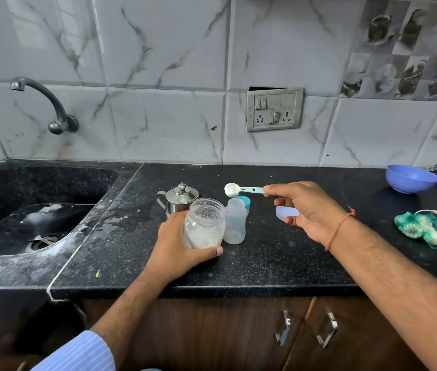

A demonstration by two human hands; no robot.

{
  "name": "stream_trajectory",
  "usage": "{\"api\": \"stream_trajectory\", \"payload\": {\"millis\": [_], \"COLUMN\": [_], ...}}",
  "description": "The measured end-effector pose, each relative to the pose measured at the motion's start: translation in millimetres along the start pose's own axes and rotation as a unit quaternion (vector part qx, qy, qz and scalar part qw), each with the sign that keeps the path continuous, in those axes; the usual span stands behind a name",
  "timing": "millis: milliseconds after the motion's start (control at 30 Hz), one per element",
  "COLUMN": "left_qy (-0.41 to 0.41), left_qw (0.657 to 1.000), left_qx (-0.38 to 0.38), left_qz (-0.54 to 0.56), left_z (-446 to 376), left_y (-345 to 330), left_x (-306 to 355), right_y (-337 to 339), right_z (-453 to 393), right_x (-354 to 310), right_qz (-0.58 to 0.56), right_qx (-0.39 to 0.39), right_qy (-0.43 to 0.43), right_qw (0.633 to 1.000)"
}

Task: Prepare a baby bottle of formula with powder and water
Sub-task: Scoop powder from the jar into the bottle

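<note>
The handle of a teal scoop [249, 189] is pinched between the thumb and fingers [272, 189] of the right hand [308, 210]; its bowl, heaped with white powder, is held just above the open mouth of the baby bottle [234, 222]. A small pale lid [287, 211] is tucked under the same hand's lower fingers. The clear powder jar [204, 223], just left of the bottle, is gripped by the left hand [177, 245] and tilted. The bottle stands upright on the black table [265, 266]. A steel pot [178, 198] is seen behind and left of the bottle, a blue cap [246, 201] directly behind it.
</note>
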State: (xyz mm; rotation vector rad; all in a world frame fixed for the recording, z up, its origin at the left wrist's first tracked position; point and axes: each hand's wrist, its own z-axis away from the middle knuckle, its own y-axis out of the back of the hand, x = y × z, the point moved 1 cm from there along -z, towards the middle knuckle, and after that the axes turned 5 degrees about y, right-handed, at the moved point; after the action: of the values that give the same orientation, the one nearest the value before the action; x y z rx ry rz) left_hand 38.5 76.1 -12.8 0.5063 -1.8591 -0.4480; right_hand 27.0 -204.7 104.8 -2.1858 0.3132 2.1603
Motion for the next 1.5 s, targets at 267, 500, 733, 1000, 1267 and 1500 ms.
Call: {"api": "stream_trajectory", "payload": {"millis": [267, 500, 733, 1000, 1267, 1500], "left_qy": [0.091, -0.069, -0.018, 0.04, 0.12, 0.1], "left_qw": [0.994, 0.965, 0.989, 0.994, 0.987, 0.991], "left_qx": [0.054, 0.249, 0.081, 0.085, 0.098, 0.062], "left_qz": [0.021, -0.04, 0.123, 0.048, 0.035, 0.07], "left_z": [16.3, 64.3, 67.5, 23.9, -2.8, -5.8], "left_y": [19.1, 5.8, -63.3, -92.7, -98.7, -104.7], "left_x": [-3.9, 51.2, 88.7, 96.1, 81.2, 63.4], "right_y": [10.2, 22.2, 35.9, 48.5, 48.3, 40.4], "right_z": [-2.2, -5.5, -5.2, -5.4, -8.4, -8.9], "right_x": [6.4, 13.0, 14.0, 8.1, 7.8, 10.1], "right_qz": [0.007, 0.018, 0.017, 0.007, 0.011, 0.025], "right_qx": [0.012, 0.029, 0.049, 0.057, 0.059, 0.062], "right_qy": [0.001, 0.007, 0.013, 0.026, 0.029, 0.027], "right_qw": [1.0, 0.999, 0.999, 0.998, 0.998, 0.997]}}
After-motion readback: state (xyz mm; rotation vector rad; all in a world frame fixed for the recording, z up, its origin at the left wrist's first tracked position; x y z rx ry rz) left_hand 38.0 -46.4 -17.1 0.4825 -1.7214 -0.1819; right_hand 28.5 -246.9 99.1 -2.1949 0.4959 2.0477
